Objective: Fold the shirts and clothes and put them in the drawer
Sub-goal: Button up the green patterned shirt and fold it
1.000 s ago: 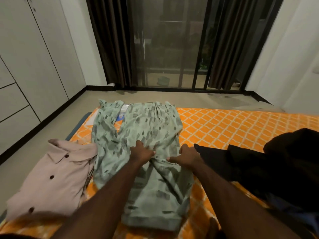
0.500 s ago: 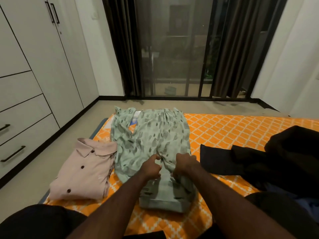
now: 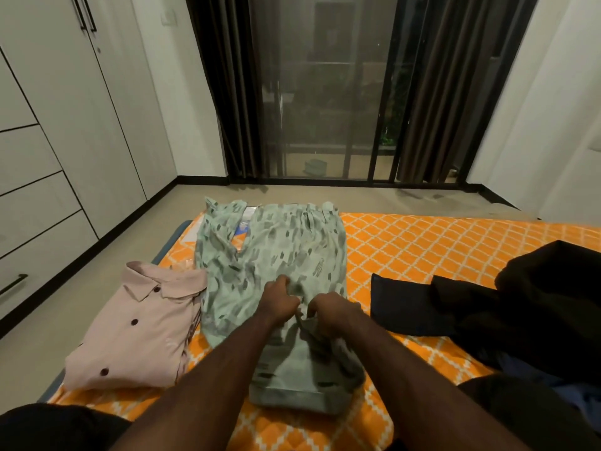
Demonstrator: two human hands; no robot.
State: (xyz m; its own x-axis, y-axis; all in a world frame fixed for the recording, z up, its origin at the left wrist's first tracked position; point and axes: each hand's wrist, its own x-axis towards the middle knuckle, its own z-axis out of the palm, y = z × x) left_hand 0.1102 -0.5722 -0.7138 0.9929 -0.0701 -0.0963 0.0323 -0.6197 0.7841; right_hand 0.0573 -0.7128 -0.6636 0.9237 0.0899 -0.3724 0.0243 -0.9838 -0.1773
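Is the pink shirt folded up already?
Yes. The pink shirt lies as a neat folded rectangle, collar on top, beside the green shirt.

1. No text, label, brand, number or sign can be read anywhere in the frame.
2. A pale sheet [image 3: 244, 222] with a blue patch shows above centre, between parts of the green patterned garment [image 3: 276, 252]; any print on it is too small and blurred to read.
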